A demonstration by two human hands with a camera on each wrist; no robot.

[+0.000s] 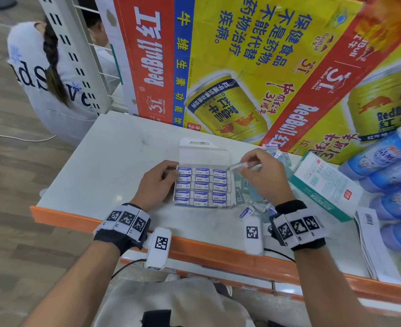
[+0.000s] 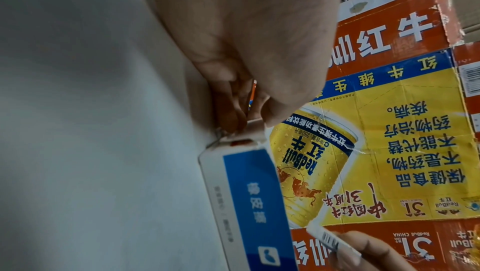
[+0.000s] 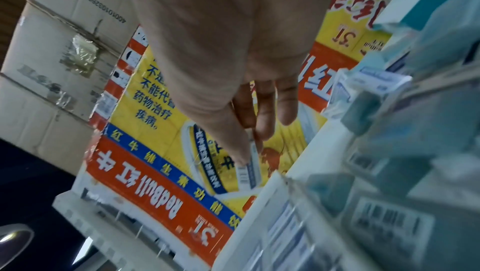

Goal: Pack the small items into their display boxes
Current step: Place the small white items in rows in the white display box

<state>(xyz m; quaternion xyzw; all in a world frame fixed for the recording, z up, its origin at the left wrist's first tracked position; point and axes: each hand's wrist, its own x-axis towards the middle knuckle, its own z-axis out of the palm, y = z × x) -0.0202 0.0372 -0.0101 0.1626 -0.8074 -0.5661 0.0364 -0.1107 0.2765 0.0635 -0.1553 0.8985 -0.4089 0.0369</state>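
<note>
A white counter (image 1: 105,161) with an orange front edge is seen in what looks like a shop, backed from 11 to 2 o'clock by large cartons (image 1: 253,67) printed with yellow cans. At the counter's centre an open display box (image 1: 204,185) is set, its lid flap (image 1: 203,155) folded back toward 12 o'clock, and its rows are packed with blue-and-white erasers. The box's far-left corner is gripped by the left hand (image 1: 155,185), fingers curled round the wall there, so the box is steadied. An eraser (image 1: 238,165) is pinched between thumb and fingertips of the right hand (image 1: 263,175), held just above the box's corner at 1 o'clock. More loose erasers (image 1: 257,207) are scattered at 3 to 5 o'clock of the box, beside a green-edged carton (image 1: 322,185). The step in hand is judged to be the seating of one more eraser; the box appears nearly full. Next, the eraser would need to be turned to match its neighbours and pressed into whatever gap remains there, which cannot be made out clearly.
</note>
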